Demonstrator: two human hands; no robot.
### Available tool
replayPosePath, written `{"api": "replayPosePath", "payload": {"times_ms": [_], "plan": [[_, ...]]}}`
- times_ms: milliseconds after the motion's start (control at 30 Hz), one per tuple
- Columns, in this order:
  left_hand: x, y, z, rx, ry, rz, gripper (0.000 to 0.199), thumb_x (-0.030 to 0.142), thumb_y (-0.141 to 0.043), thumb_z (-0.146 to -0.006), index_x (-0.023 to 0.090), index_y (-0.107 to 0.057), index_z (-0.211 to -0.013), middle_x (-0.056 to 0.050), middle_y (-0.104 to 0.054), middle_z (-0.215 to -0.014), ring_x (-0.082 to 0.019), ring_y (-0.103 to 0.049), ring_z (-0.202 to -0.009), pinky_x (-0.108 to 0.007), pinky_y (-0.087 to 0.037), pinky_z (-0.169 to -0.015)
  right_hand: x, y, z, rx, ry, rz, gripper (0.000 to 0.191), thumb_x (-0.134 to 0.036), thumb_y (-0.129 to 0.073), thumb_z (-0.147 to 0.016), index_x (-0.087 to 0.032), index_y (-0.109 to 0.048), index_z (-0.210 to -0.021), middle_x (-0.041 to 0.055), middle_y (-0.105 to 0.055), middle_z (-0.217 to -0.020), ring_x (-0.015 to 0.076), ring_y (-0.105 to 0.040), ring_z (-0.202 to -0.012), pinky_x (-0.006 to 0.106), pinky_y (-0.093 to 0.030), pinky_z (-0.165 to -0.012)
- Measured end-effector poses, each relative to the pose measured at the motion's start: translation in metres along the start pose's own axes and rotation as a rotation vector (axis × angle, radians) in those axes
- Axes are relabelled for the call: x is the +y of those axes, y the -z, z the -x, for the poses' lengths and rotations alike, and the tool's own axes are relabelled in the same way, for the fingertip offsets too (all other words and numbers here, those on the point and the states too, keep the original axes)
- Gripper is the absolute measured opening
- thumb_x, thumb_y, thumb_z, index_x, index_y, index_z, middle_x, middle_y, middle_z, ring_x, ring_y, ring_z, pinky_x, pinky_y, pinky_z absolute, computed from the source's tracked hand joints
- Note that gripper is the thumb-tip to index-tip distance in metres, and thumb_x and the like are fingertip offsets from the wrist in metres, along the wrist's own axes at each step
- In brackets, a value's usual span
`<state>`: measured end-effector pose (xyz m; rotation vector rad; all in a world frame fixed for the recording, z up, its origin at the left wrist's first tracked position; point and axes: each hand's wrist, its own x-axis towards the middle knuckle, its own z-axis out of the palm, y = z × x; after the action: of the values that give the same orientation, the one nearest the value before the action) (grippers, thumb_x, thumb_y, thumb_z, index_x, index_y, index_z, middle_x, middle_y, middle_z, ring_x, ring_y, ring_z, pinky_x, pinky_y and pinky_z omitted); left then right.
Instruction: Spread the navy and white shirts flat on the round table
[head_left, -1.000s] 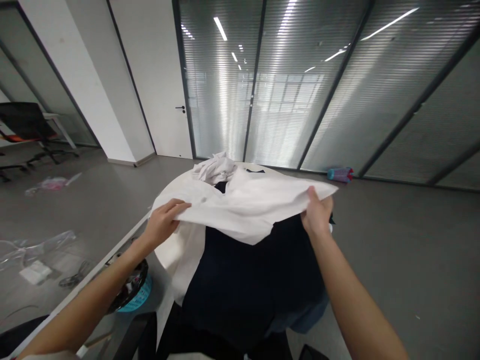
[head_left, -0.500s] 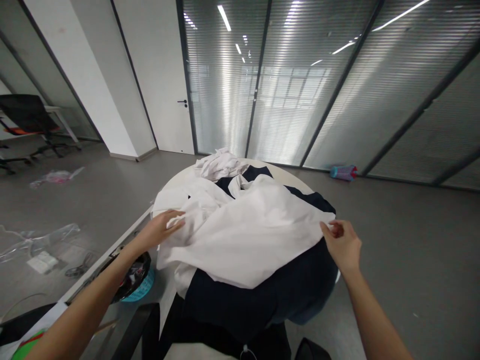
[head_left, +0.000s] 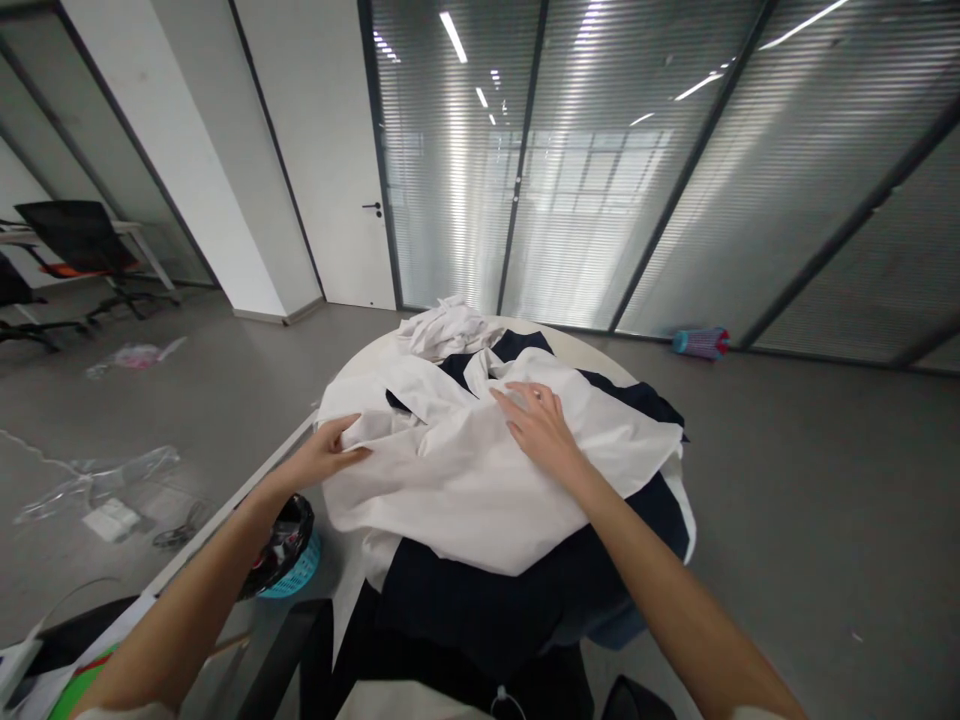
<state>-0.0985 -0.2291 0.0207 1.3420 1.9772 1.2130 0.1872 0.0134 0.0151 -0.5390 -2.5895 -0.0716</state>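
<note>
A white shirt (head_left: 457,480) lies spread and rumpled over dark navy cloth (head_left: 510,610) on a round white table (head_left: 360,365). At the shirt's left edge, my left hand (head_left: 324,455) has its thumb over the fabric and its fingertips partly hidden by a fold, gripping it. My right hand (head_left: 541,425) rests on the middle of the shirt near its collar-like band, fingers spread and nothing held. The shirt's right corner lies loose over the navy cloth.
A crumpled white cloth pile (head_left: 448,328) sits at the table's far side. A blue lined waste basket (head_left: 296,565) stands left below the table. A chair armrest (head_left: 289,660) is close in front. Another basket (head_left: 701,343) lies by the glass wall.
My right hand has let go of the shirt's right corner and moved left to its middle. My left hand has closed on the shirt's left edge. The view has shifted slightly.
</note>
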Motion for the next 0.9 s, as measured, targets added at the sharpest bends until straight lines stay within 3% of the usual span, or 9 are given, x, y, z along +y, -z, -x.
{"api": "replayPosePath", "payload": {"times_ms": [167,300,367,433,567,633,700,800,900], "plan": [[-0.011,0.028,0.000,0.341,0.060,0.288,0.046,0.046,-0.083,-0.056,0.019,-0.060,-0.084,0.002,-0.065,-0.075,-0.015,-0.059,-0.065,-0.024,-0.049,-0.059,0.020,-0.008,-0.050,-0.073,-0.060,0.090,0.026,-0.009,-0.049,-0.088,-0.020,-0.069,-0.099,0.0092,-0.071,-0.100,0.0290,-0.052,-0.108,0.046,-0.030,-0.102],[0.001,0.043,0.003,0.538,-0.051,0.472,0.049,0.034,-0.082,-0.053,0.021,-0.036,-0.063,0.008,-0.048,-0.057,-0.009,-0.048,-0.055,-0.020,-0.040,-0.053,0.035,0.039,-0.067,0.317,-0.157,0.090,0.016,-0.014,-0.049,-0.089,-0.019,-0.063,-0.095,0.0095,-0.066,-0.096,0.0282,-0.052,-0.099,0.046,-0.031,-0.096],[0.015,0.047,0.019,0.406,-0.089,0.489,0.045,0.031,-0.082,-0.056,0.021,-0.039,-0.062,0.009,-0.049,-0.054,-0.009,-0.046,-0.052,-0.020,-0.038,-0.050,0.043,0.072,-0.052,0.494,-0.168,0.049,0.014,-0.015,-0.048,-0.087,-0.020,-0.061,-0.091,0.0076,-0.063,-0.092,0.0271,-0.052,-0.096,0.045,-0.033,-0.094],[0.029,0.049,0.041,0.097,-0.117,0.406,0.034,0.033,-0.083,-0.058,0.024,-0.051,-0.061,0.008,-0.054,-0.053,-0.011,-0.049,-0.049,-0.022,-0.040,-0.047,0.055,0.100,-0.015,0.501,-0.140,-0.028,0.010,-0.019,-0.049,-0.086,-0.022,-0.059,-0.084,0.0058,-0.061,-0.085,0.0260,-0.054,-0.091,0.043,-0.037,-0.091],[0.046,0.049,0.060,-0.632,-0.186,0.200,0.019,0.039,-0.077,-0.071,0.031,-0.074,-0.088,-0.003,-0.076,-0.084,-0.025,-0.071,-0.078,-0.039,-0.058,-0.071,0.083,0.119,0.104,-0.010,-0.155,-0.241,0.010,-0.030,-0.057,-0.081,-0.024,-0.060,-0.074,0.0054,-0.065,-0.080,0.0244,-0.060,-0.080,0.038,-0.047,-0.079],[0.050,0.041,0.045,-0.647,-0.190,0.181,0.021,0.040,-0.069,-0.081,0.030,-0.075,-0.099,-0.006,-0.077,-0.093,-0.027,-0.072,-0.087,-0.042,-0.058,-0.079,0.094,0.114,0.159,-0.289,-0.264,-0.346,0.013,-0.034,-0.058,-0.080,-0.025,-0.068,-0.079,0.0064,-0.071,-0.086,0.0248,-0.064,-0.081,0.037,-0.051,-0.077],[0.053,0.023,0.015,-0.480,-0.191,0.165,0.024,0.043,-0.065,-0.085,0.026,-0.074,-0.099,-0.008,-0.076,-0.090,-0.025,-0.073,-0.083,-0.040,-0.059,-0.076,0.100,0.108,0.193,-0.436,-0.364,-0.406,0.021,-0.037,-0.056,-0.082,-0.025,-0.074,-0.086,0.0077,-0.075,-0.091,0.0261,-0.068,-0.084,0.038,-0.053,-0.078],[0.052,-0.021,-0.047,-0.331,-0.228,0.039,0.035,0.048,-0.064,-0.084,0.018,-0.071,-0.101,-0.011,-0.075,-0.093,-0.025,-0.073,-0.086,-0.038,-0.059,-0.077,0.093,0.104,0.189,-0.169,-0.527,-0.294,0.029,-0.038,-0.050,-0.087,-0.024,-0.075,-0.094,0.0084,-0.075,-0.091,0.0248,-0.069,-0.078,0.037,-0.054,-0.073],[0.050,-0.079,-0.102,-0.354,-0.315,-0.185,0.040,0.046,-0.058,-0.085,0.017,-0.068,-0.111,-0.014,-0.071,-0.113,-0.026,-0.070,-0.098,-0.038,-0.057,-0.083,0.069,0.098,0.136,0.244,-0.497,-0.159,0.028,-0.039,-0.052,-0.090,-0.021,-0.072,-0.097,0.0070,-0.071,-0.086,0.0205,-0.065,-0.071,0.033,-0.052,-0.070]]}}
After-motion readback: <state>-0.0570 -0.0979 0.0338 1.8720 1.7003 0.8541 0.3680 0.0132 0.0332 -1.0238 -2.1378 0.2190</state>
